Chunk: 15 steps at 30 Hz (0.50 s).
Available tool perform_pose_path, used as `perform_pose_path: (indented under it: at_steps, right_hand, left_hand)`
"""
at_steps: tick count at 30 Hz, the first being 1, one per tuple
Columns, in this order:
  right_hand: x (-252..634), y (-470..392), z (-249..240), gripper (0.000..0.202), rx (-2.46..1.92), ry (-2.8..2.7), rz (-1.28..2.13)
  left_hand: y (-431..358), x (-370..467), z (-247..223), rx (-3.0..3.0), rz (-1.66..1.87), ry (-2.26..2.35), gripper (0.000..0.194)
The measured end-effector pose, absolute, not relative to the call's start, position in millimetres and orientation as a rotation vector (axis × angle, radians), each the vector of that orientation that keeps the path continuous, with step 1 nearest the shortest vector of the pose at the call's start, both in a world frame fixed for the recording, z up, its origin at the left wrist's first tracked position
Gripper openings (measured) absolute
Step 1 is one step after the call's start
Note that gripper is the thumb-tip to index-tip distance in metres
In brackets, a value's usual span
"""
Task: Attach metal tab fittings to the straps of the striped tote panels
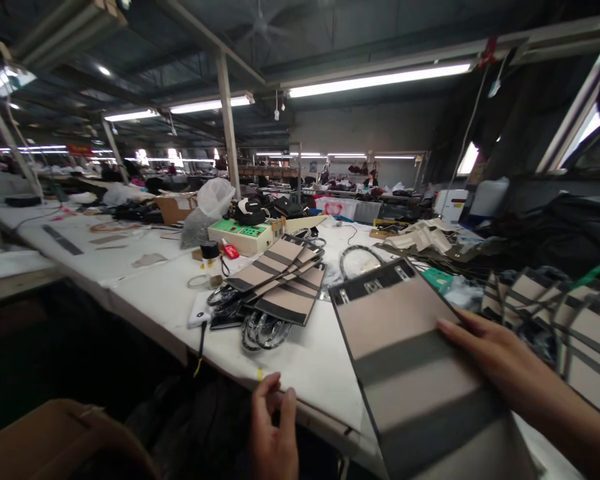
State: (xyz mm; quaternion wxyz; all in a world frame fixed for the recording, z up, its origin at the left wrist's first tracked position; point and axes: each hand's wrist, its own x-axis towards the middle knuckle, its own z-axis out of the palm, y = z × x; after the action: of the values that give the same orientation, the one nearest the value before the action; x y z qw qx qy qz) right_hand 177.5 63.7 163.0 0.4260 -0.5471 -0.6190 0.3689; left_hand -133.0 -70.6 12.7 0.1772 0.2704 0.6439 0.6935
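My right hand [500,353] grips the right edge of a flat striped bag panel [410,327], its thumb lying on the front. The panel is beige with dark grey bands and stands tilted over the table edge. Metal fittings sit along its dark top strip, and a plastic-wrapped looped handle [357,253] rises behind it. My left hand [275,427] is at the table's front edge, holding nothing, with thumb and fingers apart and slightly curled. Left of the held panel lies a pile of similar striped panels [290,293] with plastic-wrapped handles [265,332].
More striped panels [590,340] stand at the right. Behind the pile are a green-topped box [245,237], a black-capped bottle [211,257] and a clear plastic bag [210,210]. A white phone-like object [199,310] lies near the white table's [150,293] edge. A cardboard box [60,440] is below left.
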Motion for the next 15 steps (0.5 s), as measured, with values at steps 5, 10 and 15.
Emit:
perform_pose_path:
  at_steps: [5, 10, 15]
  right_hand:
    - [11, 167, 224, 0.035, -0.922, -1.204, 1.354]
    - [-107, 242, 213, 0.040, -1.061, -1.136, 1.410]
    - [-110, 220, 91, 0.057, -1.215, -1.236, 1.380]
  left_hand:
    - [-38, -218, 11, 0.506, 2.050, 1.846, 0.066]
    - [21, -276, 26, 0.311, 2.048, 1.888, 0.062]
    - [72, -303, 20, 0.365, 1.969, 1.958, 0.061]
